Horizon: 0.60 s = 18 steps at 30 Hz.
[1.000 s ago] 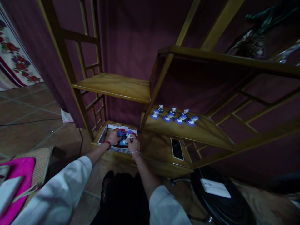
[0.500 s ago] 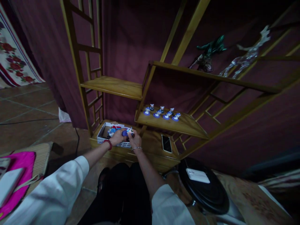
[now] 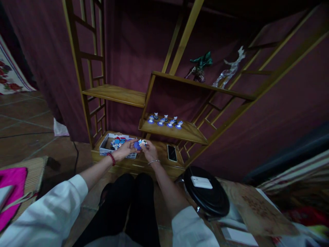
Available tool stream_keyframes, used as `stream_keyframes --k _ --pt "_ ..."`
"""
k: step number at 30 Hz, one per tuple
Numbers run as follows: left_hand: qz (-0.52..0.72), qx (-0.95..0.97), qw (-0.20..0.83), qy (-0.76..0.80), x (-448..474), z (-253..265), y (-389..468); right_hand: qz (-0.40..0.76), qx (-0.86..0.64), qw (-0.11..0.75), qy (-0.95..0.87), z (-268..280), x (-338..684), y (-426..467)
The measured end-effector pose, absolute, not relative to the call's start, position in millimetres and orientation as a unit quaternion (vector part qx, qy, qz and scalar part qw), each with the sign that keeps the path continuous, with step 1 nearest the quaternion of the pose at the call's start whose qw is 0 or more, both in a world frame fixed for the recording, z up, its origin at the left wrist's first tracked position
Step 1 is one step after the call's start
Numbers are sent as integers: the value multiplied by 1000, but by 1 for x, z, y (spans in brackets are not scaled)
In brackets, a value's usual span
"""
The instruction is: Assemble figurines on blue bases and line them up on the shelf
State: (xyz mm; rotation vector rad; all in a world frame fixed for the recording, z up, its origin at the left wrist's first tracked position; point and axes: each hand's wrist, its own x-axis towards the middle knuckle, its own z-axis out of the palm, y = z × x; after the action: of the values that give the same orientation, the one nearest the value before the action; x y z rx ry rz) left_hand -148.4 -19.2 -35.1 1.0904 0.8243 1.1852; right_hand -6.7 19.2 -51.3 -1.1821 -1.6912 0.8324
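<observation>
Between both hands I hold a small figurine [image 3: 138, 145] with a purple-blue base and a white and blue top. My left hand [image 3: 125, 150] grips it from the left, fingers closed at the base. My right hand [image 3: 150, 151] pinches its upper part from the right. Just left of them, on the low cabinet, an open white box [image 3: 104, 150] contains several small red, blue and white figures [image 3: 118, 141]; my left hand partly covers it. Several similar figurines [image 3: 170, 123] stand in two rows on the shelf [image 3: 190, 132] above and to the right.
A phone [image 3: 172, 153] lies on the cabinet top right of my hands. Above are a bare-topped shelf [image 3: 115, 93] and two animal-like statues, one green [image 3: 202, 65], one clear [image 3: 228, 72]. A black stool [image 3: 216, 200] bearing a white object [image 3: 202, 182] stands at right.
The view has swung to the right, so the shelving sits further left in the picture. The figurine stays in both hands and has moved slightly right, clear of the box's middle.
</observation>
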Motion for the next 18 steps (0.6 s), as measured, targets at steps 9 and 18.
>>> stream_keyframes --k 9,18 --pt "531 463 632 322 -132 -22 -36 424 -427 480 -638 -28 15 7" --pt "557 419 651 300 -113 -11 -40 453 -408 489 -624 1 30 -4"
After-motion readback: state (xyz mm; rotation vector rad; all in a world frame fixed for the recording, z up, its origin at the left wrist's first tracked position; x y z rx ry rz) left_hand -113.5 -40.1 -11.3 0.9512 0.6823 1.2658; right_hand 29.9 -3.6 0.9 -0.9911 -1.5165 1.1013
